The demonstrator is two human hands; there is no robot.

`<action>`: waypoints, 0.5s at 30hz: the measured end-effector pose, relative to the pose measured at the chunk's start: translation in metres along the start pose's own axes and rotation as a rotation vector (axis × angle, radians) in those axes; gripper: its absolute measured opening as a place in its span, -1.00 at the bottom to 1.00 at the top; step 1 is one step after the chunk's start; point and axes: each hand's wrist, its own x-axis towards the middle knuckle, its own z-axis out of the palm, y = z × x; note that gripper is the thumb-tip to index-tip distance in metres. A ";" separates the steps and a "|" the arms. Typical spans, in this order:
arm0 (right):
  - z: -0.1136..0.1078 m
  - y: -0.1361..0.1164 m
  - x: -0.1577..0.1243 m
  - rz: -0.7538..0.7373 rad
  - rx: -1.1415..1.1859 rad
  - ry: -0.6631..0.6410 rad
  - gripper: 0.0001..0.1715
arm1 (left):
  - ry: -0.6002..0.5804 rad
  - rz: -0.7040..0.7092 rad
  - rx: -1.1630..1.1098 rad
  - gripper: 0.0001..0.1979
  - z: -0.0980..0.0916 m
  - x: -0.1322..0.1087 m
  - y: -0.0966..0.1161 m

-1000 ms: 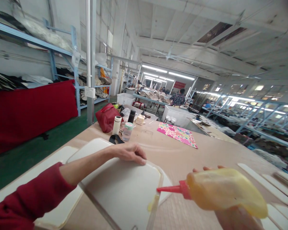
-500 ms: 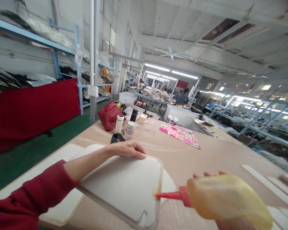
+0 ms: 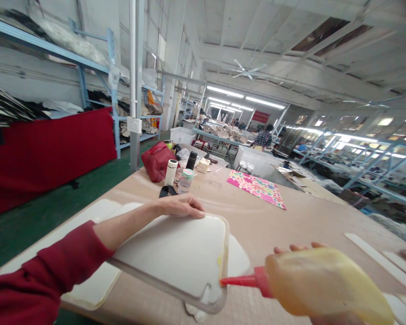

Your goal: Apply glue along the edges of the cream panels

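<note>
- The white panel (image 3: 176,253) takes up the lower centre of the frame, tilted above other white pieces; whether its underside touches them I cannot tell.
- The left hand (image 3: 186,205), at the centre of the frame, grips the panel's top edge, its fingers curled together there.
- The right hand (image 3: 298,248), at lower right, is wrapped around a yellow squeeze bottle (image 3: 325,280); fingertips show above it, the palm is mostly hidden.
- The bottle's red nozzle (image 3: 243,281) points left, its tip at the panel's right edge, apparently touching.
- Done, as far as shows: a bright yellow streak (image 3: 219,262) lies just above the tip, and a paler yellowish line runs up towards the top right corner.
- Left, by my judgement: the edge below the tip, round the lower right corner, shows no clear yellow, so it looks uncoated. The forearm covers part of the panel's left side, so that stretch cannot be judged.
- At lower left, a flat panel (image 3: 91,289) on the table (image 3: 291,225) has a yellowish rim; it may be coated, though that could be its edging.
- Pale strips (image 3: 385,262) lie at right, well apart from the nozzle.
</note>
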 end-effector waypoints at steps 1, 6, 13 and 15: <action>0.003 -0.001 -0.001 0.009 0.005 0.006 -0.57 | 0.004 -0.003 0.002 -0.57 -0.001 0.000 -0.001; 0.004 -0.004 -0.004 0.011 -0.001 -0.039 -0.54 | 0.023 0.010 0.007 -0.59 -0.005 0.004 -0.008; -0.018 0.008 0.003 -0.086 -0.038 -0.032 -0.55 | 0.132 -0.051 -0.054 -0.62 -0.006 0.002 -0.011; -0.037 0.015 0.005 -0.134 -0.069 -0.003 -0.55 | 0.166 -0.066 -0.093 -0.62 -0.006 0.003 -0.013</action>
